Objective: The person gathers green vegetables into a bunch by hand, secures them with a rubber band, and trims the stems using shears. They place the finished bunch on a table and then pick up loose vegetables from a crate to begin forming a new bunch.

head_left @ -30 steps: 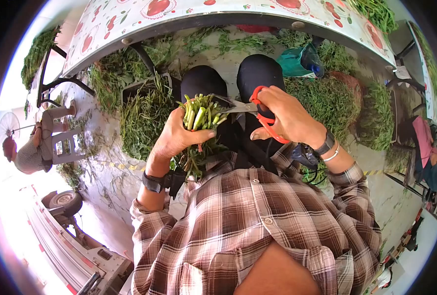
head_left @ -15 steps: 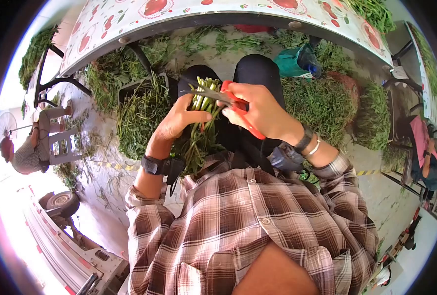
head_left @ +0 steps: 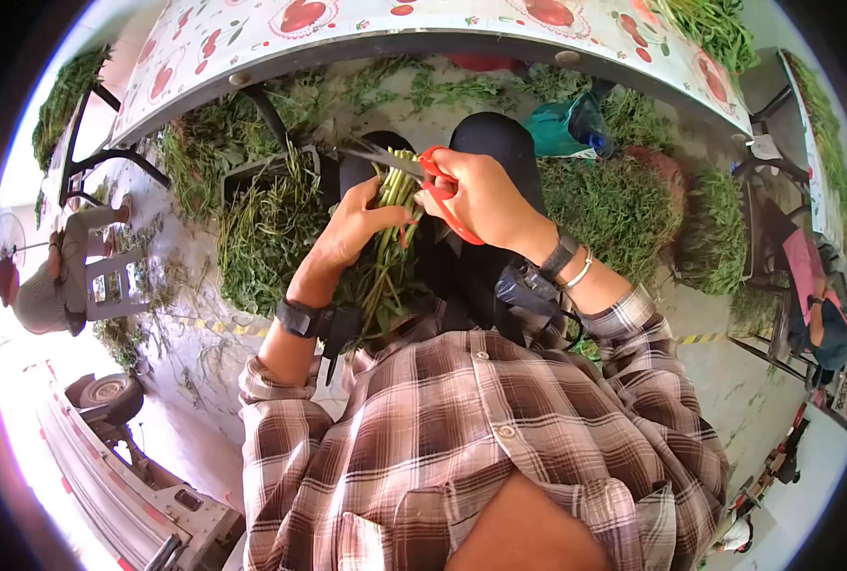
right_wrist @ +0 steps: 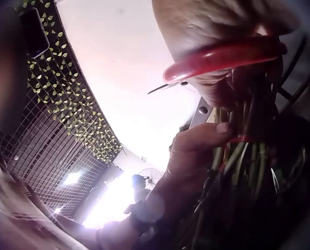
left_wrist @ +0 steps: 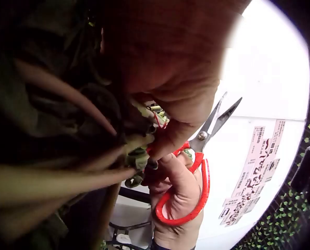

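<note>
My left hand (head_left: 357,226) grips a bunch of leafy green stems (head_left: 395,200), its thumb laid across them. The cut stem ends point away from me, and the leaves hang toward my lap. A red band (right_wrist: 241,139) circles the stems near the thumb. In my right hand (head_left: 492,202) is a pair of scissors (head_left: 458,226) with large red handle loops. Their blades (head_left: 393,162) lie across the top of the stems and point left. The left wrist view shows the blades (left_wrist: 217,121) slightly apart, with the right hand close by the left.
A crate (head_left: 242,179) heaped with greens stands left of my knees. More greens (head_left: 614,209) lie to the right, near a teal bag (head_left: 555,128). A table with a fruit-patterned cover (head_left: 366,17) stands ahead. Other people (head_left: 47,295) are at the left and right edges.
My right hand has come left with the scissors, from beside the bunch to over its stem ends. The bunch has turned somewhat in my left hand, showing more stem length.
</note>
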Motion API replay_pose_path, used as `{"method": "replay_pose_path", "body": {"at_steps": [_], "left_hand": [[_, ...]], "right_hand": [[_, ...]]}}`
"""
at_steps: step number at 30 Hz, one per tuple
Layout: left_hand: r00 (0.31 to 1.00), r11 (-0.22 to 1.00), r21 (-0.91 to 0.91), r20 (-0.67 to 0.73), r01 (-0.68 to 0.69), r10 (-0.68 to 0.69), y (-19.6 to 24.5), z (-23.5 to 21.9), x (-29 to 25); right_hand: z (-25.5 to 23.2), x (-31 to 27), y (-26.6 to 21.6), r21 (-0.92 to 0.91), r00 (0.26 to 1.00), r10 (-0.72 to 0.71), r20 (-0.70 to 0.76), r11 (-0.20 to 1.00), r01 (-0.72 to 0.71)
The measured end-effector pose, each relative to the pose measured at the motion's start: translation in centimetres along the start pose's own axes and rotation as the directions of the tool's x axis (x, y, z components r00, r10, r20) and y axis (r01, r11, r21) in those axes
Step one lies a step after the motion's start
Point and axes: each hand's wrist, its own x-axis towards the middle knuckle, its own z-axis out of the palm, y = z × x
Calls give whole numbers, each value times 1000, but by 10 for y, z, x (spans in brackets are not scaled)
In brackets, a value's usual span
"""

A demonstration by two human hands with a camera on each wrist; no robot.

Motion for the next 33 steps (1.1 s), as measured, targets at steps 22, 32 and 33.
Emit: {"method": "replay_pose_path", "body": {"at_steps": [22,32,33], "left_hand": [[974,959,230,-111,-167,197,-1,-1,1],[974,970,175,-128,-166,189,-7,-2,0],[970,968,176,-130,-179,203,-7,-3,0]], "right_hand": [[-227,152,41,-627,998,-54,27,777,59],[-207,129,9,-897,956,22,-293,339,-283],[-211,128,8,-897,956,24,-292,340,-283]]}}
